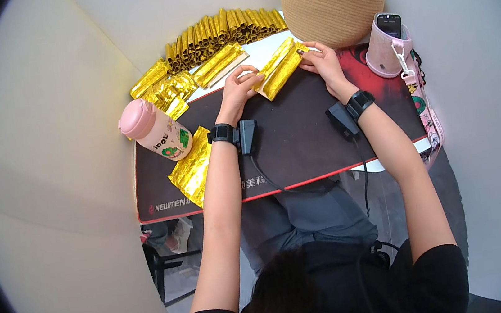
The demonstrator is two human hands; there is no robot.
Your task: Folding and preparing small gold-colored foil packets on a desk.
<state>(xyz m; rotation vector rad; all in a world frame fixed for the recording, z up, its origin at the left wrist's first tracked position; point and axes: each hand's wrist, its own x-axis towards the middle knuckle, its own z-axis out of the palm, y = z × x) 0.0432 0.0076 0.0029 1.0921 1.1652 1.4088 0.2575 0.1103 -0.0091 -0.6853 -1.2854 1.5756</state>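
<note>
Above the black desk mat, a strip of gold foil paper slants between my hands, with folds along its length. My left hand pinches its lower left end. At the opposite, upper right end, my right hand grips it between thumb and fingers. Just left of it lies another folded gold foil piece with a pale edge. A flat gold foil sheet rests on the mat, partly under my left forearm.
Several rolled gold foil tubes are piled along the back. More foil pieces lie at the left, behind a pink-lidded bottle. At the back right stand a woven basket bag and a pink holder with a phone.
</note>
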